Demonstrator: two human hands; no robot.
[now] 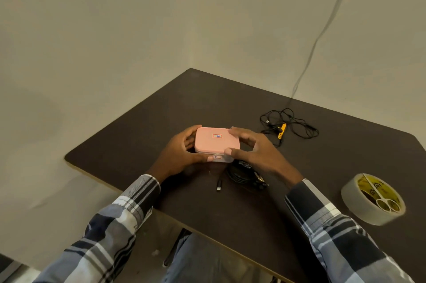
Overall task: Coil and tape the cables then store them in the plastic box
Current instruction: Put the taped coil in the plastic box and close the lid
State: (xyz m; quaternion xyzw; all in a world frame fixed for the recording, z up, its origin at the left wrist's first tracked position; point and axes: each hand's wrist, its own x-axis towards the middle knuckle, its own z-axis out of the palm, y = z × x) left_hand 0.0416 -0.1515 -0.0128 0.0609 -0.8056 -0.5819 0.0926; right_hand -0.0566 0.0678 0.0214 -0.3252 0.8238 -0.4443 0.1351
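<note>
A small plastic box with a pink lid (215,140) sits on the dark table (143,130). My left hand (182,155) grips its left side, thumb along the front. My right hand (255,151) grips the right side of the lid, fingers over the top and thumb on the front edge. A black coiled cable (244,175) lies just in front of the box, partly under my right wrist, with its plug end (219,185) sticking out. A loose tangled black cable with a yellow piece (288,127) lies behind and to the right.
A roll of clear tape (372,199) with small scissors lying across its top stands at the right front. A thin wire (322,33) runs up the wall from the table's back edge. The table's left edge is close to my left forearm.
</note>
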